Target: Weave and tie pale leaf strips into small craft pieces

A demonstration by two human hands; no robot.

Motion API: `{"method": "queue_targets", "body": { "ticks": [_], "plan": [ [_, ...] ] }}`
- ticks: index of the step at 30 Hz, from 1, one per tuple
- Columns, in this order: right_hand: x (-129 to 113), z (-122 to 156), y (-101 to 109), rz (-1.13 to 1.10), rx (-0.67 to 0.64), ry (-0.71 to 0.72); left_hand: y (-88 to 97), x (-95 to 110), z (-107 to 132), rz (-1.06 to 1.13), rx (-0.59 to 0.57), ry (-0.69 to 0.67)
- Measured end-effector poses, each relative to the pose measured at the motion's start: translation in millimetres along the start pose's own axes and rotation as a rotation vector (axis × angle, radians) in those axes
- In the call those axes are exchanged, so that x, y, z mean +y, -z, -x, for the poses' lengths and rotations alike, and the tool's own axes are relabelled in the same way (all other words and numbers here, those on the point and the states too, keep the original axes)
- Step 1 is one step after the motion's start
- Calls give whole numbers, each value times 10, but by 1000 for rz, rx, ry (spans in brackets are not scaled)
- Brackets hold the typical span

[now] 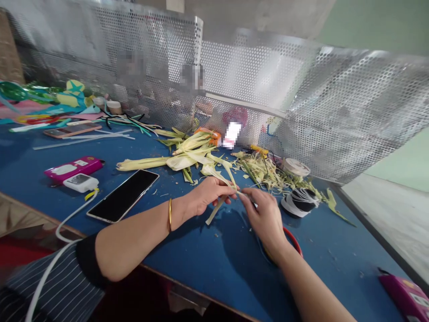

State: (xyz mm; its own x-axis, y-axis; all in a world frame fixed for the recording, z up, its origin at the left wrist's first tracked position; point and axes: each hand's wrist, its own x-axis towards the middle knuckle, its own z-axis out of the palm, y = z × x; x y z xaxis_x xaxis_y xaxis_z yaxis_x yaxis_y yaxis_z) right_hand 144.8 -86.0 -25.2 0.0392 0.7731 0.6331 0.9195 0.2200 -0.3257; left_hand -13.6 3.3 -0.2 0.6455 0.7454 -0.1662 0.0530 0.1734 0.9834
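Observation:
My left hand (214, 194), with a gold bangle at the wrist, is closed in a pinch on a pale strip of corn husk (216, 211). The strip's loose end hangs below the fingers. Close beside it, my right hand (263, 214) pinches the husk where it narrows; its fingertips are partly hidden. A fine white thread seems to run near the fingers. Behind my hands lies a pile of whole corn husks (191, 156). Shredded husk (264, 170) is heaped to its right. A black spool wound with white thread (300, 202) stands right of my right hand.
A red curved rim (293, 241) shows under my right wrist. Left lie a dark phone (124, 195), a magenta pack (73, 169) and a white device (80, 182) with a cable. Another magenta pack (404, 293) lies front right. Perforated metal sheeting (254, 80) bounds the blue table (217, 264).

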Motion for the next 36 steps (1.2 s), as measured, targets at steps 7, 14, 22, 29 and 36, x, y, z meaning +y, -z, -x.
{"method": "queue_targets", "body": {
  "ticks": [7, 14, 22, 29, 36],
  "plan": [
    [-10, -2, -13, -126, -118, 22, -11, -87, -77, 9, 27, -126],
    [-32, -61, 140, -573, -144, -334, 10, -7, -48, -14, 30, -40],
    [140, -113, 38, -688, -80, -605, -7, -17, -6, -61, -135, -41],
    [-50, -87, -9, -1117, -107, -741, -75, -7, 62, -126, -185, 9],
    [1, -58, -82, -1021, 59, -741, -140, -118, 45, -86, -169, -35]
  ]
}}
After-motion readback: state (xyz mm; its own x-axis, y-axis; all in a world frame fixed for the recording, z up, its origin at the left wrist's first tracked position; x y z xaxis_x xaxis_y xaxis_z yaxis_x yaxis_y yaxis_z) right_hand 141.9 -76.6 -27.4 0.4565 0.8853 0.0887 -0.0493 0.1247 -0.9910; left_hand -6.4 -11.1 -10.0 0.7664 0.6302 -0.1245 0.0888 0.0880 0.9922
